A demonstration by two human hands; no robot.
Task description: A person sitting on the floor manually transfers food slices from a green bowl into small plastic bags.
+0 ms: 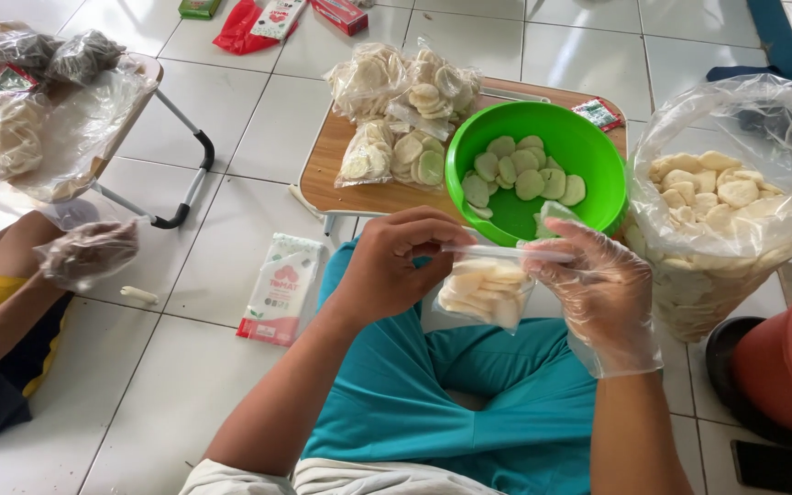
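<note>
A person sits cross-legged on a white tiled floor (231,137), seen from above. The bare left hand (387,266) and the right hand (602,284), which wears a clear plastic glove, hold a small clear bag (486,291) of pale round crackers between them, above the lap. The fingers of both hands are pinched together on the bag's top edge, one hand at each end.

Just beyond the hands, a low wooden table (323,174) carries a green bowl (588,156) with more crackers inside and several filled bags (405,110) stacked beside it. To the right stands a large clear sack (735,202) full of crackers, with a terracotta pot (781,367) near it. A white packet (281,289) lies on the floor to the left. At far left, another person's gloved hand (89,252) rests near a second low table (148,69).
</note>
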